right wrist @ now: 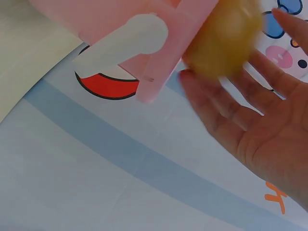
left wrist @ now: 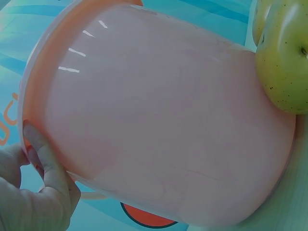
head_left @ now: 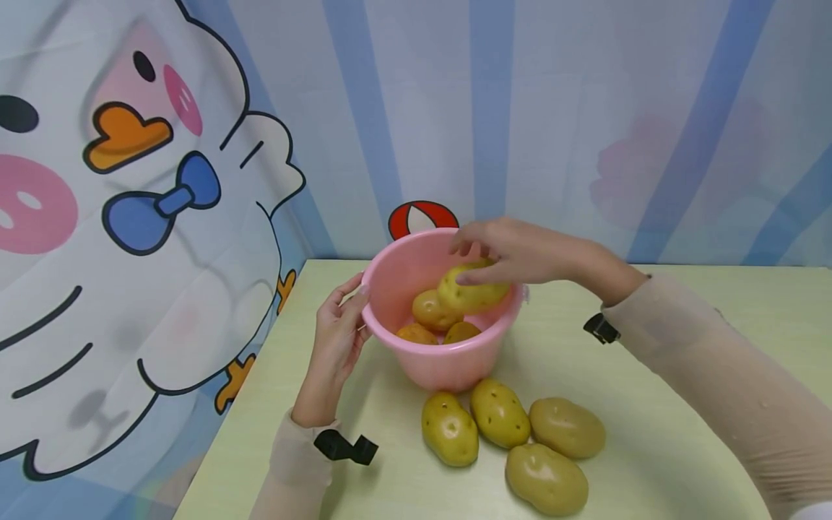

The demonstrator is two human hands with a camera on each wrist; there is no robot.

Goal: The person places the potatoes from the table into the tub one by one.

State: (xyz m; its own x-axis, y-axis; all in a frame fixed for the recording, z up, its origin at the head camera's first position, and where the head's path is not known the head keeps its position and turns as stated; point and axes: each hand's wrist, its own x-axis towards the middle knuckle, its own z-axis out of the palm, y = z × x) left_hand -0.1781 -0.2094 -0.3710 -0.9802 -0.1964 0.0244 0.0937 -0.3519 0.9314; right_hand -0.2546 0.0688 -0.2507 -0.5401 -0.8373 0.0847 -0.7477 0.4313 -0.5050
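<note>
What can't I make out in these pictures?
Head view: how many potatoes the pink bucket holds; its wall and the visible potatoes may hide others.
Right wrist view: surface detail of the potato by the right hand, blurred and partly behind the bucket.
Left wrist view: the rest of the large potato, cut off by the right edge.

"Are you seeing any words?"

"Yes, in the left wrist view you're seeing tilted orange letters (left wrist: pixel 9 116) on the blue picture wall (left wrist: pixel 7 79). They're looking like 'UC', but the end is stopping at the pink bucket (left wrist: pixel 163 106)."
</note>
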